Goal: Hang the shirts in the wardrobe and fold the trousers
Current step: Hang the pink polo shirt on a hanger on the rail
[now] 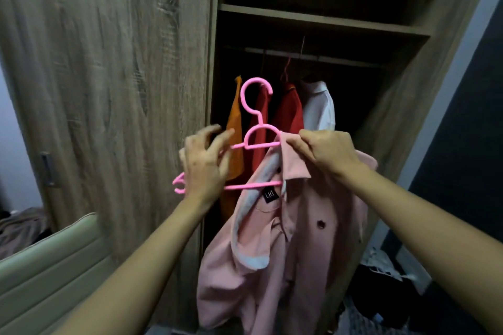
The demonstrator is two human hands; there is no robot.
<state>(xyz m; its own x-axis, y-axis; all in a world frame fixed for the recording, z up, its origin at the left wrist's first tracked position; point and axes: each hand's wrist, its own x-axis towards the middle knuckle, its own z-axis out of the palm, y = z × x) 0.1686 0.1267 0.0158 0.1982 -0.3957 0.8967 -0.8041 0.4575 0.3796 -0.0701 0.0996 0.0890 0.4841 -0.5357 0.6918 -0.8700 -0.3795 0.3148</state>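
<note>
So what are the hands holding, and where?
Left hand grips the pink hanger at its left end; right hand pinches the pink shirt by its collar.

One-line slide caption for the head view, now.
Right hand pinches the collar of the pink shirt, left hand holds the pink hanger, before the hung shirts in the wardrobe.

The light is dim and flat, seemingly coming from behind the camera. It falls evenly on the wardrobe door (109,62) and the pink shirt (299,239), while the space above the shelf (326,19) and behind the hanging clothes (288,114) sinks into near black. The left hand (204,163) is smeared by motion blur at the fingers, the whole frame is soft and slightly noisy, and the collar label (270,194) is too unsharp to read. Wide-angle distortion bows the door and the right wardrobe side outward and stretches the lower corners.
</note>
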